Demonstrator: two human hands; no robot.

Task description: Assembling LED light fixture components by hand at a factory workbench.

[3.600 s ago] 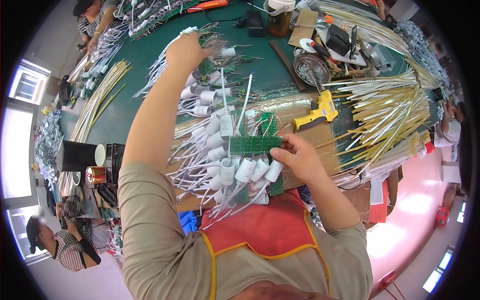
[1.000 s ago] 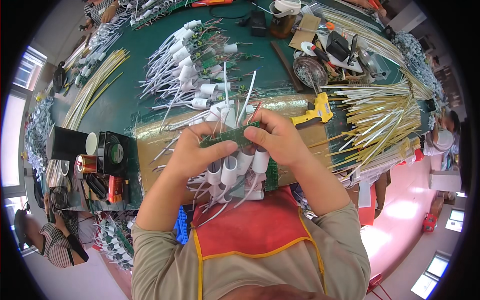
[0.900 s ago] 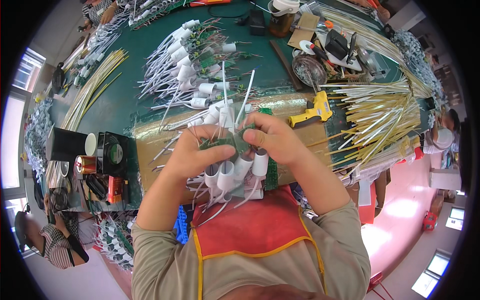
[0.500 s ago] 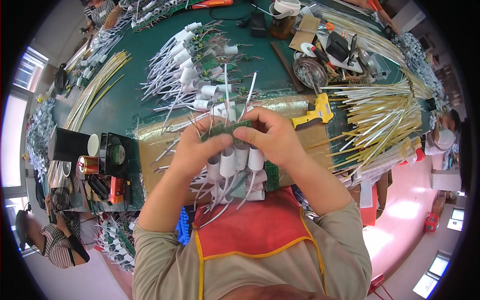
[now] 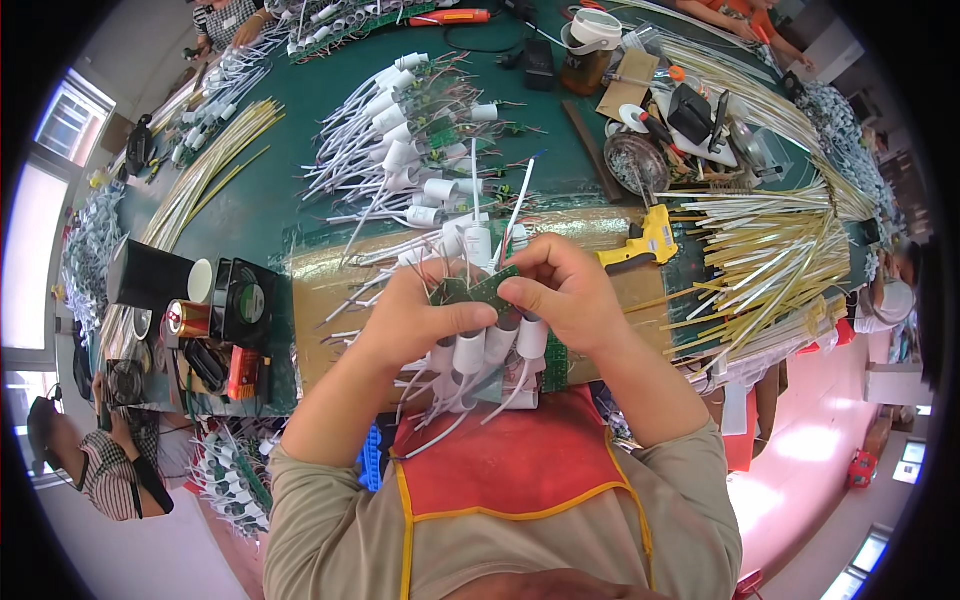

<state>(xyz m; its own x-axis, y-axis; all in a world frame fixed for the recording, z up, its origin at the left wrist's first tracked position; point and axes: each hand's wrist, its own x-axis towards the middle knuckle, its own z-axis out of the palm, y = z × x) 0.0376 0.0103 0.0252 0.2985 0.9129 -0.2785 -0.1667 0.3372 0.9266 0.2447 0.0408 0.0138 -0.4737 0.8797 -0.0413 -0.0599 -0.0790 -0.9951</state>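
My left hand (image 5: 412,322) and my right hand (image 5: 568,296) pinch the two ends of a green circuit board strip (image 5: 484,291) between thumbs and fingers. The strip forms a shallow V between the thumbs; whether it is bent or parted there I cannot tell. White cylindrical housings (image 5: 468,354) with white cables hang from it on the near side, over the red apron (image 5: 515,460). Past my fingers a white cable (image 5: 521,205) with a blue tip stands up. My fingertips behind the strip are partly hidden.
Beyond my hands lies a pile of white housings (image 5: 397,157) with boards and cables. A yellow glue gun (image 5: 655,238) rests to the right, near bundled yellow and white strips (image 5: 765,250). A metal bowl (image 5: 636,163) sits behind it. At left are a small fan (image 5: 243,303) and a can (image 5: 188,318).
The strip was nearly straight between my hands and now makes a V at its middle. Both hands still pinch its ends. The whole view has shifted slightly.
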